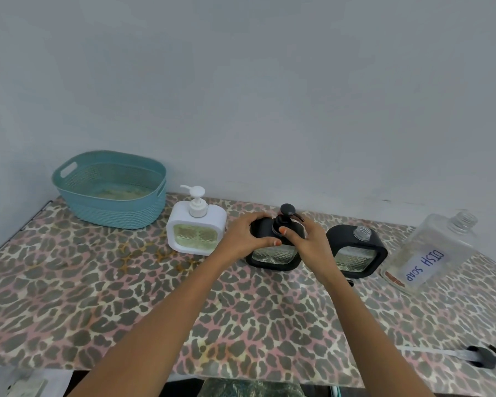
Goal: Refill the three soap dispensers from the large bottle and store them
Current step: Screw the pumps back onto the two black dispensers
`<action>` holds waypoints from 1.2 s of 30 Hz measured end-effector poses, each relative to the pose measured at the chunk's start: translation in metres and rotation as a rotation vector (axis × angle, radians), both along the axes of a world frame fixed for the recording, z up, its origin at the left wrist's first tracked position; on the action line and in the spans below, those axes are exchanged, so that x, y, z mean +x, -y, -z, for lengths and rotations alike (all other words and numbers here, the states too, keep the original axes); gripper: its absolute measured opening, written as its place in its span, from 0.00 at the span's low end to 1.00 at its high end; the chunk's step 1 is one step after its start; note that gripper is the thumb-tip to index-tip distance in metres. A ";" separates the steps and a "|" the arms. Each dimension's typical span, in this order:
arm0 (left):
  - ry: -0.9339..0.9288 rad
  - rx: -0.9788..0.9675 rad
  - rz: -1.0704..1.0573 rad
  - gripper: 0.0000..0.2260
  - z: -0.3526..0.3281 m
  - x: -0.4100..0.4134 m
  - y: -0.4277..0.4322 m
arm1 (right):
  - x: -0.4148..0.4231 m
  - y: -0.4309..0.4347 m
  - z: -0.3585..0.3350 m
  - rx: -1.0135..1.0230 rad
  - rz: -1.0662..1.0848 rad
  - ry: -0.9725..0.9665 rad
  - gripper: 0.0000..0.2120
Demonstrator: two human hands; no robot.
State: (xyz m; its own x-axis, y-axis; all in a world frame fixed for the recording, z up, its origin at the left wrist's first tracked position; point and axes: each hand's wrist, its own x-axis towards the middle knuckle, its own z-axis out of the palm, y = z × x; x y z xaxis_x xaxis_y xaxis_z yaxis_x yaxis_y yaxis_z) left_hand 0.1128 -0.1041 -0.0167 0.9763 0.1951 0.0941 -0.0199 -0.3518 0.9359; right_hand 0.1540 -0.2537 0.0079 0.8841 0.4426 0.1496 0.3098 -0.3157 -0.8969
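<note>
Three soap dispensers stand in a row on the table. The white dispenser (196,228) at the left has its white pump on. My left hand (245,234) grips the top left of the middle black dispenser (275,255). My right hand (304,239) pinches the collar of its black pump (286,214). The right black dispenser (357,250) has a bare threaded neck with no pump. The large clear bottle (433,253), labelled DISH SOAP, stands uncapped at the far right.
A teal plastic basket (109,190) sits at the back left by the wall. A loose black pump with a long tube (481,357) lies near the table's front right edge. A leopard-print cloth (98,296) covers the table.
</note>
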 end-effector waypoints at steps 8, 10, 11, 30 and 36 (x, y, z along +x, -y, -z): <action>-0.013 0.046 -0.027 0.24 0.004 0.003 -0.001 | 0.003 -0.022 0.011 -0.052 0.246 0.076 0.20; -0.001 0.051 -0.021 0.23 0.002 0.002 0.000 | 0.001 -0.021 0.012 -0.090 0.224 0.080 0.22; 0.004 0.050 -0.017 0.22 0.002 0.001 0.000 | 0.000 -0.018 0.011 -0.085 0.189 0.066 0.23; 0.010 0.014 0.018 0.19 0.006 0.005 -0.002 | -0.001 -0.016 0.004 -0.080 0.102 0.033 0.23; 0.013 0.022 0.010 0.24 0.008 0.005 -0.003 | -0.002 0.002 0.002 -0.027 -0.016 -0.041 0.15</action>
State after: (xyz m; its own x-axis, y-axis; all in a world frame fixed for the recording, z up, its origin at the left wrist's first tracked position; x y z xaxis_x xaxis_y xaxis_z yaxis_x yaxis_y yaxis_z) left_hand 0.1181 -0.1009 -0.0246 0.9769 0.1828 0.1107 -0.0354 -0.3723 0.9274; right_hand 0.1522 -0.2560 0.0060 0.8819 0.4603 0.1014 0.2784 -0.3351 -0.9001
